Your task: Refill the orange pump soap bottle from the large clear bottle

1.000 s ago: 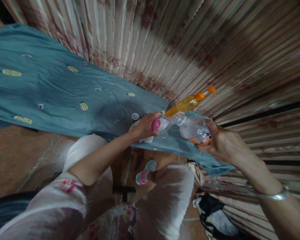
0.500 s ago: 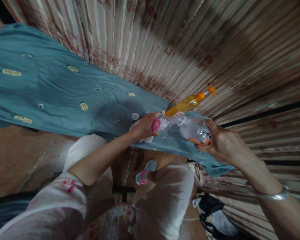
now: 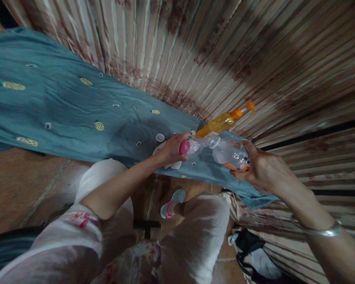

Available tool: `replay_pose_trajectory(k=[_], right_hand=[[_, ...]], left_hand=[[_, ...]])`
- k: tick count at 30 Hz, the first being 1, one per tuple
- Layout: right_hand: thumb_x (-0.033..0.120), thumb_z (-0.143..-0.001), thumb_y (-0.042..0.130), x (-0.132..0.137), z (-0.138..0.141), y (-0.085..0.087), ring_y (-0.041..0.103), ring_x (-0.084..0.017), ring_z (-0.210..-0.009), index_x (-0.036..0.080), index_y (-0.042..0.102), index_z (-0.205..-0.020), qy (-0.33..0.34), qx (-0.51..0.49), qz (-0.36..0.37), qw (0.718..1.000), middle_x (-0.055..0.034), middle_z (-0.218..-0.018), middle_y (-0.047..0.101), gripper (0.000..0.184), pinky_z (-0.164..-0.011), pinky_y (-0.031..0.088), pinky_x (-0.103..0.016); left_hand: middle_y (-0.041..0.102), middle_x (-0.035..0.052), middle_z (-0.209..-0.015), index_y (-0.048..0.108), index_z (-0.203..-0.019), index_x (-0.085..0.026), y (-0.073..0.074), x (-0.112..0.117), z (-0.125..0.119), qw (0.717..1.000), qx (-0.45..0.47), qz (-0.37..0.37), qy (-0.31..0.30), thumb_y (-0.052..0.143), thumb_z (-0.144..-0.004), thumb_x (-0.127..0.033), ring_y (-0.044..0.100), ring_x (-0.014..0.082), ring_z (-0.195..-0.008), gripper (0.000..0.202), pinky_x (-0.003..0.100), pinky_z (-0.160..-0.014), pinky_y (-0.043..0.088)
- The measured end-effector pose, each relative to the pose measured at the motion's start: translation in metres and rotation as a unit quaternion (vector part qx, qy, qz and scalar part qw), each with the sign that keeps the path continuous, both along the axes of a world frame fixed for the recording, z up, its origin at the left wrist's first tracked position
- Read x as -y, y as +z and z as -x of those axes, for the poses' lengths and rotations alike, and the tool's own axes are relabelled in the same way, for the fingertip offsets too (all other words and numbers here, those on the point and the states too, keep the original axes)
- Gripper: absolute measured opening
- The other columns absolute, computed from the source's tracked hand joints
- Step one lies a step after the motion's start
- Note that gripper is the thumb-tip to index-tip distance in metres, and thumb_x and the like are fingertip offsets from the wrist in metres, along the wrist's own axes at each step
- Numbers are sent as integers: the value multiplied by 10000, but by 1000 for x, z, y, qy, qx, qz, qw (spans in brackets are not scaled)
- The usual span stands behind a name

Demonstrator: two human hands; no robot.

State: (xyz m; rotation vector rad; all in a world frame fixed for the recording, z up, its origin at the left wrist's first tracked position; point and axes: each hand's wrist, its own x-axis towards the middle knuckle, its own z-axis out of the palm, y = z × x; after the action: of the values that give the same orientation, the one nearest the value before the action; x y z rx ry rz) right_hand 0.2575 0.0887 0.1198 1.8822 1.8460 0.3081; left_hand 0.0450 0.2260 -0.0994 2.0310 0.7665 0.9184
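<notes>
My left hand [image 3: 172, 150] is closed around a small clear bottle with a pink label [image 3: 191, 146], tilted so its mouth meets a rounder clear bottle [image 3: 230, 154]. My right hand [image 3: 262, 169] grips that rounder bottle from the right, something orange showing at its bottom edge. Both bottles hang just above the teal cloth [image 3: 77, 110]. A white cloth [image 3: 168, 161] lies under my left hand. A small white cap [image 3: 160, 137] rests on the teal cloth just left of my left hand.
An orange pump bottle [image 3: 225, 121] lies behind the two bottles by the striped curtain [image 3: 213, 43]. My knees in white trousers and a shoe [image 3: 172, 202] are below. A dark bag [image 3: 254, 260] sits on the floor at lower right.
</notes>
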Motion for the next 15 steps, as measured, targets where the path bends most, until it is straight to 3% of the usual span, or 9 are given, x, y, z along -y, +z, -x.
replay_pose_trajectory(k=[15], right_hand=[[475, -877, 800, -2, -1, 1, 827, -367, -846, 101, 551, -1516, 1, 2, 2, 1000, -127, -923, 843, 781, -673, 598, -384]], left_hand=[[695, 198, -1541, 569, -1516, -111, 9, 4, 1, 1000, -25, 12, 6, 942, -701, -130, 684, 401, -1401, 897, 562, -1226, 544]])
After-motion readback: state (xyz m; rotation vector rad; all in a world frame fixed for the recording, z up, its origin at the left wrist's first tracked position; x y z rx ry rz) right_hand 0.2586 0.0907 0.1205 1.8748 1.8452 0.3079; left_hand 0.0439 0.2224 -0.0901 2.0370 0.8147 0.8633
